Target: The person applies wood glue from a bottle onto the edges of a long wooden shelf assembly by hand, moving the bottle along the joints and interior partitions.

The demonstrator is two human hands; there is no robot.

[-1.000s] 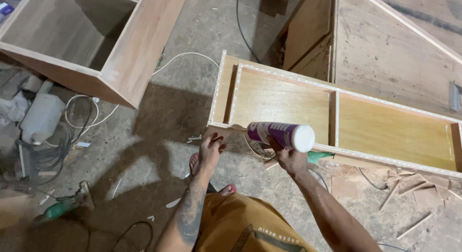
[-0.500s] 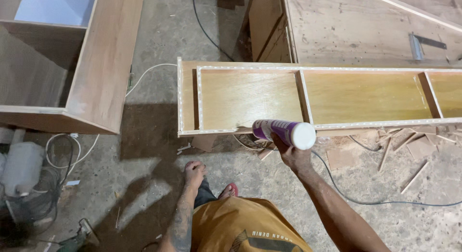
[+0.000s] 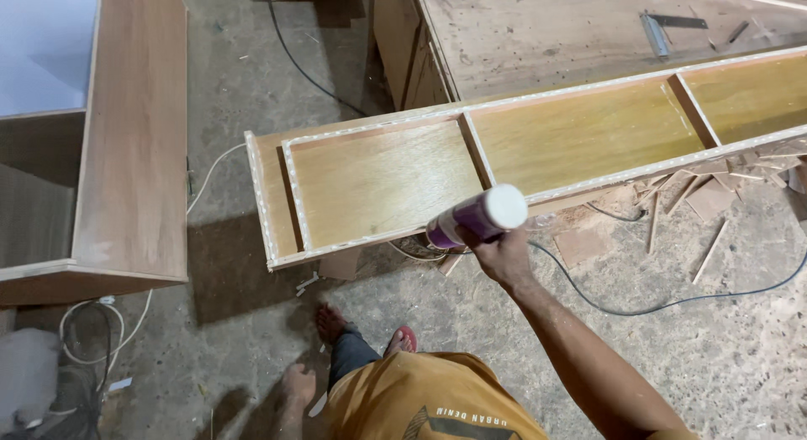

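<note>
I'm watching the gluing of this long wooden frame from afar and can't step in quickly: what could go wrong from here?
1. The right hand holds the purple glue bottle tilted over the wooden frame; glue may drip onto the panel instead of the beaded edge.
2. The black cable and wood offcuts lie on the floor near the sandalled foot: a trip hazard.
3. The left hand hangs free, so the frame may shift if bumped.

i see a wooden cabinet (image 3: 126, 154) at left, a workbench (image 3: 546, 36) behind, offcuts (image 3: 706, 196) and a black cable (image 3: 672, 301) on the floor.
</note>
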